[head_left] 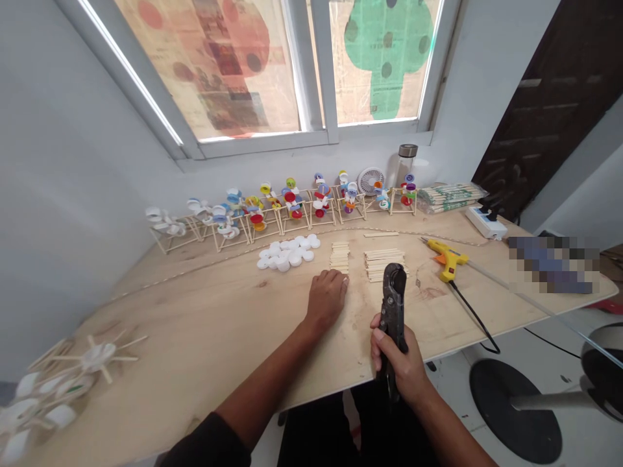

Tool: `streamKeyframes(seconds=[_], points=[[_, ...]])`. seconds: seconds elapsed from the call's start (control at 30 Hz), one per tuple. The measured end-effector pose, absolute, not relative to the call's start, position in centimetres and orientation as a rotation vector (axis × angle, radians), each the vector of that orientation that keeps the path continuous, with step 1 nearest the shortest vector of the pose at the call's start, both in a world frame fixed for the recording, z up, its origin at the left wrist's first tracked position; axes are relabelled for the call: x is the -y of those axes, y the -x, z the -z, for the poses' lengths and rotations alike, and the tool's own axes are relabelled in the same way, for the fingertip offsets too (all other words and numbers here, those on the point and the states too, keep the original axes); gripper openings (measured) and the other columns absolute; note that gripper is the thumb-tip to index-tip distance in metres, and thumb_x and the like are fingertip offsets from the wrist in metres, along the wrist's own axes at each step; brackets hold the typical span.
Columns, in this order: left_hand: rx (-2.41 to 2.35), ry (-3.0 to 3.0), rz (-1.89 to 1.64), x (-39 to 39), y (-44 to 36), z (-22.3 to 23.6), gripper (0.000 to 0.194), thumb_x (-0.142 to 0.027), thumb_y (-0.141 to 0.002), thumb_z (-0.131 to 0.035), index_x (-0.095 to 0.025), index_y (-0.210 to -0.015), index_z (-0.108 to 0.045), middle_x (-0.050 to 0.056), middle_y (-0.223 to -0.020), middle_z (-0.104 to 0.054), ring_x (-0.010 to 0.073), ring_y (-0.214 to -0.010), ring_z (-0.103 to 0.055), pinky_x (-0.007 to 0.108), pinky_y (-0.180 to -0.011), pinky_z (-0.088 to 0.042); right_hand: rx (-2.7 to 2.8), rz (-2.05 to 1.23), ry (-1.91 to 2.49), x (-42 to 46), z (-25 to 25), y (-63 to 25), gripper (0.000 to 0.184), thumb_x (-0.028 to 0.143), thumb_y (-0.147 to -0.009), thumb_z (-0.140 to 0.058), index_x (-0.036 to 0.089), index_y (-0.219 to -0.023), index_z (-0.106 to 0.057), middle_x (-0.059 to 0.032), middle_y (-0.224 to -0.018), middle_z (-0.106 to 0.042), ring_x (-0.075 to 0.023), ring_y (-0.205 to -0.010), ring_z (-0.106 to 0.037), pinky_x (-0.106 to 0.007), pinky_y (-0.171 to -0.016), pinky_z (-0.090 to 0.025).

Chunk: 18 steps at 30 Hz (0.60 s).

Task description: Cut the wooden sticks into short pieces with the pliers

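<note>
My right hand (pixel 400 363) is wrapped around the handles of a black hand cutter (pixel 393 298), held upright over the table's front edge with its rounded head pointing up. My left hand (pixel 327 295) rests on the table with fingers curled, just in front of a stack of short wooden sticks (pixel 339 254). A small pale bit shows at its fingertips, too little to name. Behind the cutter lies a pile of longer wooden sticks (pixel 382 263). To the left of the short sticks sits a group of white bottle caps (pixel 287 253).
Stick-framed wheels with coloured caps (pixel 292 207) line the back. A yellow glue gun (pixel 450 259) lies right, its cord over the edge. Beyond are a power strip (pixel 487 222), bagged sticks (pixel 452 194), a small fan (pixel 371 181) and a bottle (pixel 405 165). Cap-and-stick wheels (pixel 98 358) lie front left.
</note>
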<state>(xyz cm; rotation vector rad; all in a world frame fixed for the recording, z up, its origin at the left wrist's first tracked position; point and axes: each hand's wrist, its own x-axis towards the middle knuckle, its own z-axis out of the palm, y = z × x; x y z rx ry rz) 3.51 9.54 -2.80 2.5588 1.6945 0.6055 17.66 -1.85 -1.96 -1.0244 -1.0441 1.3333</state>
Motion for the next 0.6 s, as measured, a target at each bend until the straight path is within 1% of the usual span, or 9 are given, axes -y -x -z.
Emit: streamKeyframes(seconds=[0.13,0.27,0.33,0.47,0.6], points=[[-1.741,-2.494,-0.55,-9.0,-3.8,2.7,0.028,-0.027,-0.091,-0.026,-0.019,-0.088,-0.054,0.006,-0.088,-0.062,0.0161,-0.079,-0.056,0.025,-0.065,-0.037,1.035,-1.33,0.99,1.9,2.0,-17.7,0.026,0.041,-0.081,-0.053,0.017,-0.09,-0.046,0.0062,-0.054,-0.047,-0.0086,-0.041,-0.043,-0.022,-0.043,-0.033],[-1.727,-2.465,-0.467,-9.1,-5.1,2.5,0.024,-0.03,-0.09,-0.03,-0.021,-0.092,-0.052,0.004,-0.079,-0.064,0.0171,-0.072,-0.059,0.024,-0.058,-0.035,1.013,-1.333,0.942,1.9,2.0,-17.7,0.026,0.041,-0.081,-0.053,0.017,-0.091,-0.045,0.0061,-0.055,-0.047,-0.0084,-0.042,-0.043,-0.023,-0.044,-0.033],[-1.718,-2.449,-0.441,-9.5,-6.0,2.3,0.022,-0.031,-0.089,-0.032,-0.022,-0.096,-0.05,0.004,-0.077,-0.064,0.0184,-0.072,-0.06,0.025,-0.058,-0.035,0.995,-1.338,0.935,1.9,2.1,-17.7,0.027,0.042,-0.081,-0.053,0.018,-0.09,-0.045,0.0063,-0.055,-0.047,-0.0084,-0.042,-0.043,-0.023,-0.043,-0.032],[-1.723,-2.403,-0.409,-10.5,-7.7,1.8,0.022,-0.032,-0.088,-0.035,-0.024,-0.105,-0.047,0.005,-0.082,-0.065,0.0198,-0.075,-0.061,0.026,-0.061,-0.037,0.973,-1.347,0.927,1.9,2.2,-17.7,0.031,0.045,-0.078,-0.055,0.018,-0.089,-0.046,0.0067,-0.054,-0.047,-0.0084,-0.041,-0.042,-0.023,-0.043,-0.033],[-1.751,-2.365,-0.384,-11.2,-8.7,1.5,0.024,-0.03,-0.088,-0.036,-0.023,-0.108,-0.046,0.006,-0.086,-0.065,0.0202,-0.08,-0.061,0.026,-0.065,-0.038,0.968,-1.351,0.918,1.9,2.3,-17.7,0.033,0.047,-0.078,-0.056,0.018,-0.09,-0.046,0.0067,-0.054,-0.046,-0.0086,-0.041,-0.042,-0.023,-0.044,-0.033]])
